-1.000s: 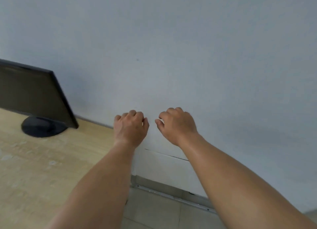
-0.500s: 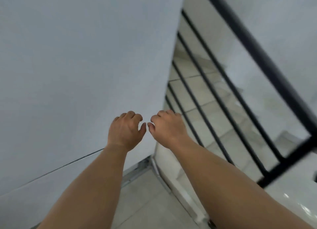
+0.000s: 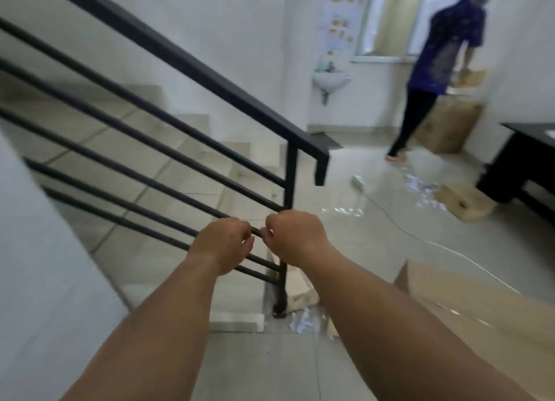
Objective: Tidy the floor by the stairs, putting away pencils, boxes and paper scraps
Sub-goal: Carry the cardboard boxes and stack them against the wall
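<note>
My left hand (image 3: 223,242) and my right hand (image 3: 292,235) are held out side by side in front of the stair railing, fingers curled in, with nothing seen in them. Below them, at the foot of the railing post, lie white paper scraps (image 3: 301,322) and a crumpled piece of cardboard (image 3: 300,292). A large flat cardboard box (image 3: 468,301) lies on the floor under my right forearm. Farther off are more paper scraps (image 3: 420,187) beside a small cardboard box (image 3: 464,200). No pencils show.
A black stair railing (image 3: 186,67) runs diagonally over tiled steps (image 3: 168,172). A white cable (image 3: 420,238) with a power strip (image 3: 359,181) crosses the glossy floor. A person (image 3: 435,79) stands at stacked boxes (image 3: 444,130) by the window. A dark table (image 3: 522,160) stands right, a sink (image 3: 330,80) at the back.
The view has swung right from a desk with a monitor, past a bare wall, to the stairs and the room. My hands stay together in front, fingers still curled.
</note>
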